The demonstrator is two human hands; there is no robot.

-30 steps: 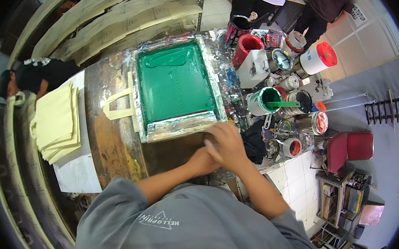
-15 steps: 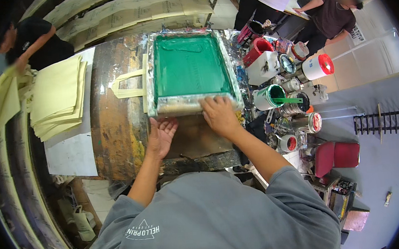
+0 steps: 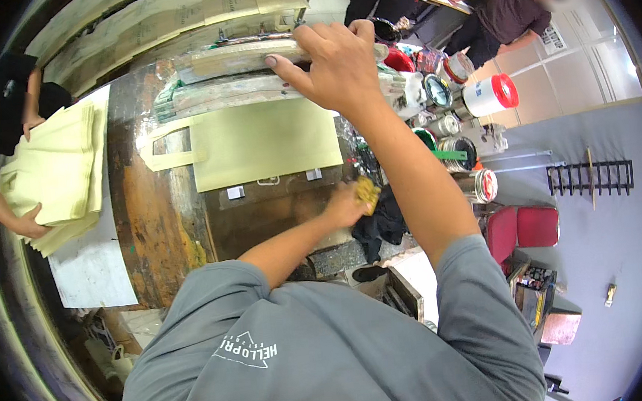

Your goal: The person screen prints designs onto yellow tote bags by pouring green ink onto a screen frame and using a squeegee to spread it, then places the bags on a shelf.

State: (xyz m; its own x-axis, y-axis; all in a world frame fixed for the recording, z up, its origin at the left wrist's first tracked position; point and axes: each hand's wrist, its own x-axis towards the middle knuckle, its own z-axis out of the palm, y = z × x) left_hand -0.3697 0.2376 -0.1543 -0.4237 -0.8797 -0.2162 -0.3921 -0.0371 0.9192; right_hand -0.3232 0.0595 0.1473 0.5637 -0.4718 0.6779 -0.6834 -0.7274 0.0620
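Note:
The screen printing frame (image 3: 214, 93) is tilted up at the far side of the table, seen nearly edge-on, so its green ink face is hidden. My right hand (image 3: 341, 71) is raised at its upper edge, thumb toward me and fingers bent over the edge. Below the frame a pale yellow fabric bag (image 3: 267, 140) lies flat, its handle (image 3: 171, 161) sticking out to the left. Low at the table's right side, my left hand (image 3: 346, 207), slightly blurred, has its fingers on a crumpled yellow sponge (image 3: 368, 194), beside a black cloth (image 3: 383, 222).
At the left, another person's hands (image 3: 30, 222) hold a stack of yellow bags (image 3: 54, 165). Paint tubs, including a white one with a red rim (image 3: 490, 97), and a green stirrer (image 3: 449, 155) crowd the right. Two more people stand beyond; a red chair (image 3: 534, 227) stands farther right.
The frame has swung up from lying flat, uncovering the yellow bag. My right hand rose with its edge. My left hand moved right to the sponge. The other person's hands are now on the bag stack.

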